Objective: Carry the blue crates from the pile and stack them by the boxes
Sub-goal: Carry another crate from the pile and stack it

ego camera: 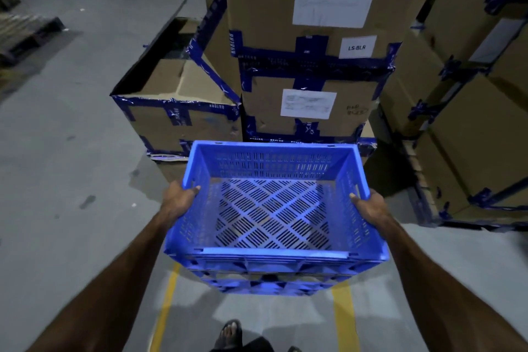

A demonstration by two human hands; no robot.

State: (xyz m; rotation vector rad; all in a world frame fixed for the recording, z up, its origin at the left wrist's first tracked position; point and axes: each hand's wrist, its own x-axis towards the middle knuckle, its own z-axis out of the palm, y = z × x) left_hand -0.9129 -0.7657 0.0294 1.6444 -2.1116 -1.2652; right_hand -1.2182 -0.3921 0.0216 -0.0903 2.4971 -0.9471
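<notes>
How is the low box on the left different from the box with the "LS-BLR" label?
The low box stands on the floor with its top flaps open; the labelled box is shut and sits on top of another box. The low box shows no paper label on its front; the labelled box carries a large white sheet and handwriting too. Both are brown cardboard bound with blue tape.
</notes>
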